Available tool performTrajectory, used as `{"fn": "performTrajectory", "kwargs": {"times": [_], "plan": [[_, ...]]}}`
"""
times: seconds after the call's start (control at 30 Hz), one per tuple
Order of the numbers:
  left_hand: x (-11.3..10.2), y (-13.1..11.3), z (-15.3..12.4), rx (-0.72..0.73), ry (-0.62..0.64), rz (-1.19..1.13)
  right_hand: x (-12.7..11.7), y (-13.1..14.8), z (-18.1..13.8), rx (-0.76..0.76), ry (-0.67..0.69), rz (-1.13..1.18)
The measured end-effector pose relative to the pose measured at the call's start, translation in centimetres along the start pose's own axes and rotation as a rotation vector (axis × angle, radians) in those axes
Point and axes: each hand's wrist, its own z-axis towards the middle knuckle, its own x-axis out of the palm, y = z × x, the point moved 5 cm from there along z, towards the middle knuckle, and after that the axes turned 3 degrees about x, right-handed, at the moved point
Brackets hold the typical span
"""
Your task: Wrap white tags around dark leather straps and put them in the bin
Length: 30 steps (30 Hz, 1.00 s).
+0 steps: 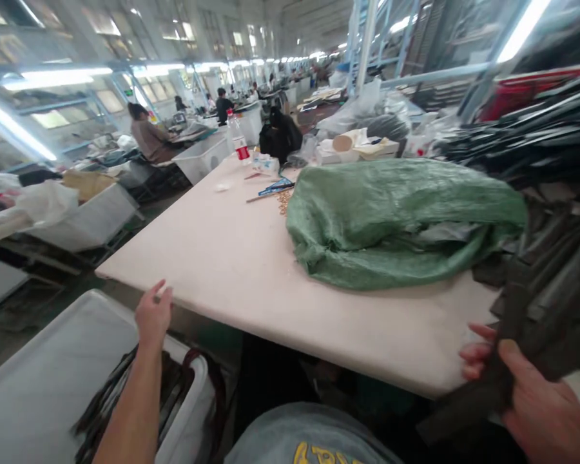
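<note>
Right hand grips dark cloth, front right of the green bag; left hand, half open, is front left of that bag.

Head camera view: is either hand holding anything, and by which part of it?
The right hand has its grip partway along a flat, dark grey-brown, cloth-like strip. The left hand appears empty.

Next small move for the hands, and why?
Probably draw the dark strip leftward over the pale table: the right hand grips it by the dark pile, while the left hand, apparently empty, is at the table's near edge, free to steady it.
</note>
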Motion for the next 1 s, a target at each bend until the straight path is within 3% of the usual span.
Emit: {"fn": "performTrajectory", "kwargs": {"times": [0.1,0.23,0.33,0.43,0.57,0.73,0.87,1.0], "plan": [[3.9,-12.8,-1.4,0.338,0.158,-0.307,0.3,-1.3,-0.7,0.169,-0.044,0.263],[9.4,-28.9,-9.1,0.723,0.593,-0.667,0.3,-2.5,-0.8,0.095,-0.023,0.269],[13.6,-37.3,-15.5,0.855,0.889,-0.78,0.1,-2.6,-0.9,0.007,0.014,0.211],[17.8,-43.0,-19.9,0.89,0.981,-0.761,0.2,-2.2,-1.0,-0.05,0.03,0.175],[22.2,-47.7,-23.0,0.905,0.945,-0.66,0.3,-2.0,-1.2,-0.081,0.055,0.181],[25.0,-50.1,-24.4,0.949,0.921,-0.508,0.3,-2.1,-1.4,-0.089,0.09,0.172],[24.8,-49.5,-23.9,0.989,0.892,-0.463,0.5,-1.9,-1.6,-0.098,0.096,0.171],[22.8,-46.4,-22.6,1.037,0.854,-0.437,0.5,-1.6,-1.7,-0.111,0.114,0.16]]}}
